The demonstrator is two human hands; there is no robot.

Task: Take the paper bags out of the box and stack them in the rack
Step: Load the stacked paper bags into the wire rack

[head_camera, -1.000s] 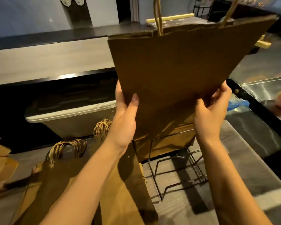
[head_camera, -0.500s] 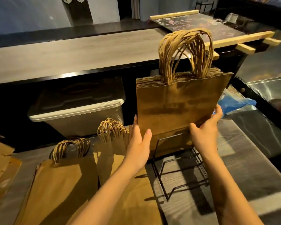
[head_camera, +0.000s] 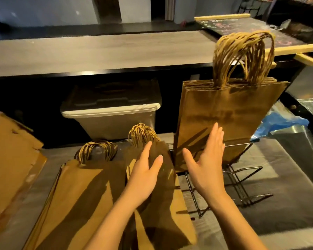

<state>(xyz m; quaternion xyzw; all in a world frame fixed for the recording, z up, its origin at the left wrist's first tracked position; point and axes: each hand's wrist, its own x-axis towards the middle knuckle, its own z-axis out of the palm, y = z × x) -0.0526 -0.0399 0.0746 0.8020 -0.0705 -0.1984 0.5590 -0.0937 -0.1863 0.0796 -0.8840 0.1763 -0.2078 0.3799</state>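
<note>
Letting go of the paper bags (head_camera: 229, 112), both hands have drawn back: the left hand (head_camera: 145, 175) is spread above the flat bags (head_camera: 83, 186), and the right hand (head_camera: 208, 165) is open, fingers straight, before the bundle now upright in the wire rack (head_camera: 242, 179). The chalkboard (head_camera: 242, 26) writing is too blurred to read.

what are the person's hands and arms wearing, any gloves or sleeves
Nothing shows: the left hand and right hand are bare, with no gloves, rings or watch. Both forearms are bare down to the frame's bottom edge, so no sleeve is in view.
</note>
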